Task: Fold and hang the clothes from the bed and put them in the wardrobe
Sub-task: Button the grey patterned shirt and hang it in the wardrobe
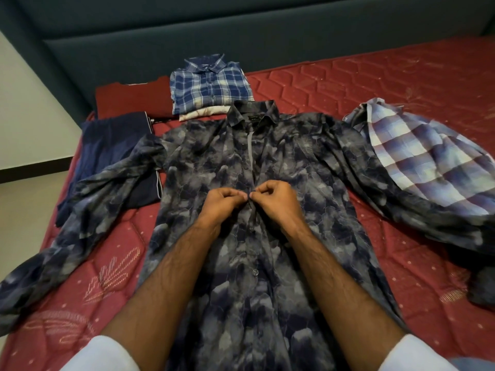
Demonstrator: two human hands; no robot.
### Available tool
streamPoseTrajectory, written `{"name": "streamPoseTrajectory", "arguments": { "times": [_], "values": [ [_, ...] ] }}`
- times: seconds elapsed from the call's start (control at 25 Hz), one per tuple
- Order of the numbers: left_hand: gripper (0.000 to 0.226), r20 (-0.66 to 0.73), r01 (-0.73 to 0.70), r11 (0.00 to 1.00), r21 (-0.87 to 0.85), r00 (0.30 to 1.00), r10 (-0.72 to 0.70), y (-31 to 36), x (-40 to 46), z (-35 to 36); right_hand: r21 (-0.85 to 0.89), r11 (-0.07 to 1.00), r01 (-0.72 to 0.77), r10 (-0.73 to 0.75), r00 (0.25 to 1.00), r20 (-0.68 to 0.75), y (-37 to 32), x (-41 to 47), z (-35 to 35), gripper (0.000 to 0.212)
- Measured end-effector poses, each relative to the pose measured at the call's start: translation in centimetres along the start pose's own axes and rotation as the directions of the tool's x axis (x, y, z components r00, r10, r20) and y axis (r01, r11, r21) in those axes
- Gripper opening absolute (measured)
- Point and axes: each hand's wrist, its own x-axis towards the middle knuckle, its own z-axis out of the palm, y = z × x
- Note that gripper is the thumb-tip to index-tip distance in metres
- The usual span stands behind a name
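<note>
A dark grey-blue patterned shirt (214,162) lies flat, front up, sleeves spread, on a red quilted mattress (375,81); its collar label is too small to read. The left hand (222,203) and right hand (276,202) both pinch the button placket at mid-chest with curled fingertips. Behind sits a folded blue plaid shirt (209,84), navy trousers (115,145) at left, and a loose checked shirt (428,153) at right

teal padded headboard (241,28) | white wall (29,103) | pale floor (24,210)

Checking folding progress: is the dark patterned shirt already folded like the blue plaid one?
No. The dark patterned shirt lies spread flat, sleeves out, while both hands pinch its button placket.
</note>
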Motion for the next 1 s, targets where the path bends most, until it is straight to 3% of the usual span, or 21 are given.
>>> {"name": "streamPoseTrajectory", "arguments": {
  "times": [0.32,0.44,0.68,1.0],
  "values": [
    [0.002,-0.042,0.046,0.999,0.017,0.998,-0.046,0.1,0.1,-0.2,0.031,0.999,-0.022,0.026,0.988,-0.151,0.9,-0.6,1.4,0.012],
    [0.009,-0.029,0.058,0.998,0.004,0.998,-0.058,0.0,0.4,-0.4,-0.032,0.999,0.011,-0.018,0.968,-0.251,1.1,-1.2,1.9,0.013],
    [0.010,-0.026,0.069,0.998,-0.009,0.997,-0.069,0.1,0.4,-0.4,-0.053,0.995,0.081,-0.091,0.975,-0.203,1.6,-1.8,2.8,0.009],
    [0.004,-0.047,0.085,0.996,0.015,0.995,-0.084,0.6,0.3,0.1,-0.083,0.990,0.112,-0.132,0.942,-0.307,1.8,-2.0,3.5,0.008]
  ]
}}
